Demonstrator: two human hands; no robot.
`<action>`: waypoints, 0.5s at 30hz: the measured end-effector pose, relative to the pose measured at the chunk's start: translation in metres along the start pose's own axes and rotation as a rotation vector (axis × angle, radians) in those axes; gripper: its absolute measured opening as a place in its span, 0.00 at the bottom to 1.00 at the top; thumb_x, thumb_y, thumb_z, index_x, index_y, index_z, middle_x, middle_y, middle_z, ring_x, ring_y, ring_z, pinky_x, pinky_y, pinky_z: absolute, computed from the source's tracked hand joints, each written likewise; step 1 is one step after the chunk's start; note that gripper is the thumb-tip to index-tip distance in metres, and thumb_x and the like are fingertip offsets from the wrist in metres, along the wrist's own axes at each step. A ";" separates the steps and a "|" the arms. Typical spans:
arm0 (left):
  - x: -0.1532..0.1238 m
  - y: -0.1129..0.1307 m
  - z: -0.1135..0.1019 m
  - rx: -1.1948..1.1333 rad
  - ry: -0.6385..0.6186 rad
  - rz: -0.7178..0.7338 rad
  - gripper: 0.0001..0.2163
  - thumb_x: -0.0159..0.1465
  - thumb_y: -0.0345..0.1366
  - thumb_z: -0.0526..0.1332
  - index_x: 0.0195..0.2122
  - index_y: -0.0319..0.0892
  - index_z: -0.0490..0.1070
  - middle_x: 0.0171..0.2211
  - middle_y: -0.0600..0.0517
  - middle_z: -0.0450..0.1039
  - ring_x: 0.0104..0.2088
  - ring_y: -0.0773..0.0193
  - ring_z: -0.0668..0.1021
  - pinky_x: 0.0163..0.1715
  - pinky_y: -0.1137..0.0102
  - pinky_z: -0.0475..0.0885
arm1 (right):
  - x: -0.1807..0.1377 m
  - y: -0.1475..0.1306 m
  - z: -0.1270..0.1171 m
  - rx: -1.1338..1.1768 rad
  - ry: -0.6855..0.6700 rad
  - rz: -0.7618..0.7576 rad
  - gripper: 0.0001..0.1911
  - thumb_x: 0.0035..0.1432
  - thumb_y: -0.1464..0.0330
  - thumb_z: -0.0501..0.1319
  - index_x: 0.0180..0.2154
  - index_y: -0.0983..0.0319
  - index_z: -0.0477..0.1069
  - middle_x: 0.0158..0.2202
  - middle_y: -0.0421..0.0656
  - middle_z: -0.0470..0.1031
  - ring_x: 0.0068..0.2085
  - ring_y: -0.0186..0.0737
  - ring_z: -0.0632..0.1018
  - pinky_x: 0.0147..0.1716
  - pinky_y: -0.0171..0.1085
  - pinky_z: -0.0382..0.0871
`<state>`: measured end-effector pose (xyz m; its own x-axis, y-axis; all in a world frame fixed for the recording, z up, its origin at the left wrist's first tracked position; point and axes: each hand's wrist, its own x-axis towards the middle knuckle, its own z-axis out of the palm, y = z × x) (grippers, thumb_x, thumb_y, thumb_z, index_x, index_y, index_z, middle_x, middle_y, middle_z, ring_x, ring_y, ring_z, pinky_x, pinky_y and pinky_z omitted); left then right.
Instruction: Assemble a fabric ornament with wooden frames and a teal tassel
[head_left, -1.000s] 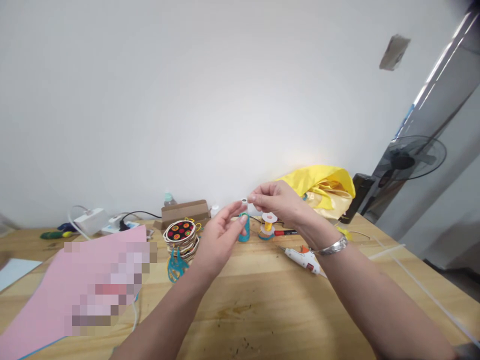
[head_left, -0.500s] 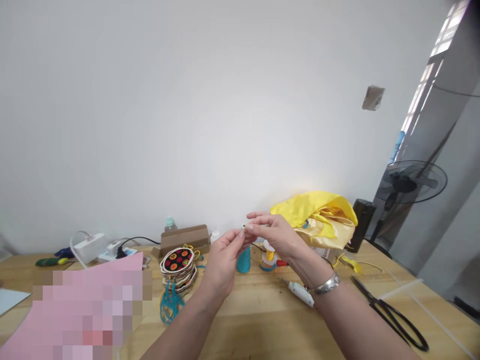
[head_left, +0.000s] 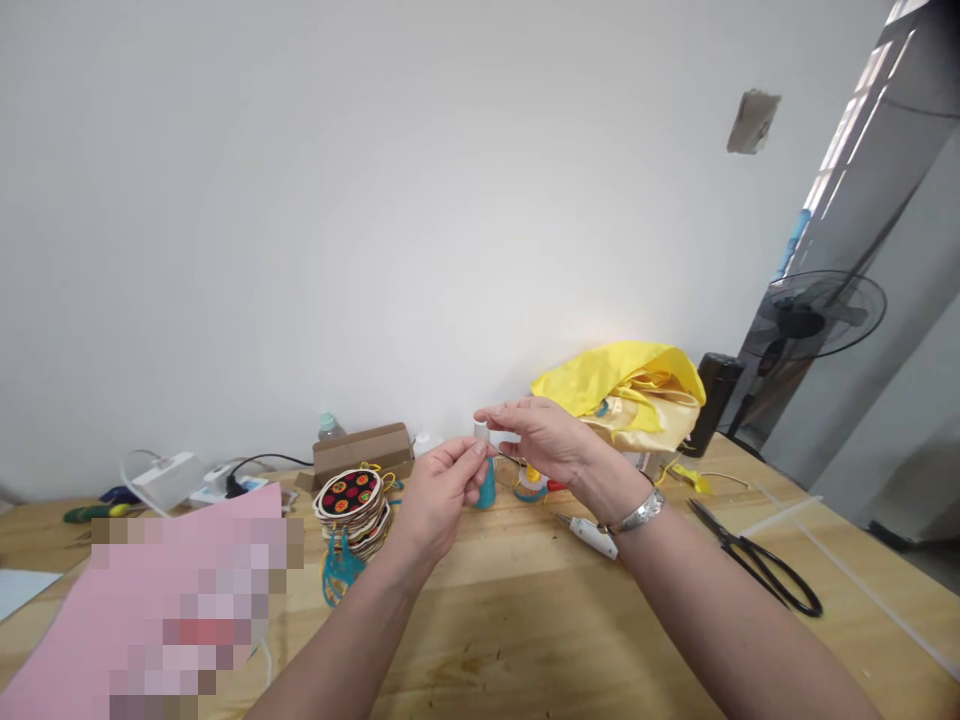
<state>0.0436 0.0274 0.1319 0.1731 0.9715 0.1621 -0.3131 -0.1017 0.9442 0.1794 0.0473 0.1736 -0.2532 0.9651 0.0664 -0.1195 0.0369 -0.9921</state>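
Note:
My left hand [head_left: 442, 490] is closed in a pinch, thumb against forefinger; whatever is between the tips is too small to make out. Close beside it, my right hand [head_left: 544, 435] has its fingers stretched out to the left and its thumb held apart below them. A silver bracelet [head_left: 639, 512] circles the right wrist. Behind the fingertips stands a cone of teal thread [head_left: 487, 488] with a white top, partly covered by the hands. A stack of embroidered patches [head_left: 351, 497] lies left of my left hand, with a bundle of teal cord [head_left: 341, 572] against its front.
A white glue gun [head_left: 594, 537] lies beneath my right forearm, and black scissors [head_left: 757, 560] lie farther right. Yellow fabric [head_left: 622, 385] is heaped at the back. A cardboard box [head_left: 364, 452], a power strip [head_left: 214, 487] and a pink sheet [head_left: 172, 530] are on the left.
My right hand's fingers have come away from the left fingertips and straightened. My left hand keeps its pinch. The whole scene has shifted upward in the view.

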 end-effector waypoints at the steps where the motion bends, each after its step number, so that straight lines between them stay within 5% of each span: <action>1: 0.001 0.001 -0.001 0.015 -0.014 0.000 0.12 0.51 0.42 0.67 0.25 0.36 0.74 0.16 0.57 0.65 0.15 0.76 0.60 0.15 0.78 0.53 | 0.000 -0.002 0.000 0.006 -0.014 0.006 0.12 0.40 0.62 0.66 0.26 0.65 0.72 0.32 0.44 0.72 0.37 0.38 0.70 0.37 0.38 0.63; 6: 0.008 0.012 -0.007 0.089 -0.061 -0.030 0.11 0.51 0.42 0.67 0.27 0.37 0.76 0.23 0.49 0.77 0.23 0.67 0.74 0.28 0.72 0.69 | 0.006 -0.013 0.000 -0.063 -0.035 -0.004 0.09 0.40 0.64 0.64 0.24 0.63 0.68 0.29 0.40 0.68 0.35 0.35 0.69 0.36 0.37 0.64; 15: 0.017 0.022 -0.005 0.191 -0.036 0.013 0.10 0.51 0.41 0.67 0.25 0.38 0.76 0.23 0.50 0.78 0.26 0.66 0.77 0.34 0.70 0.70 | 0.012 -0.024 -0.002 -0.479 0.151 -0.052 0.06 0.40 0.72 0.58 0.18 0.62 0.60 0.18 0.36 0.55 0.24 0.32 0.59 0.23 0.35 0.51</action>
<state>0.0347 0.0423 0.1538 0.2040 0.9620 0.1816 -0.1330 -0.1566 0.9787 0.1813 0.0583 0.1982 -0.1127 0.9843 0.1360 0.3349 0.1665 -0.9274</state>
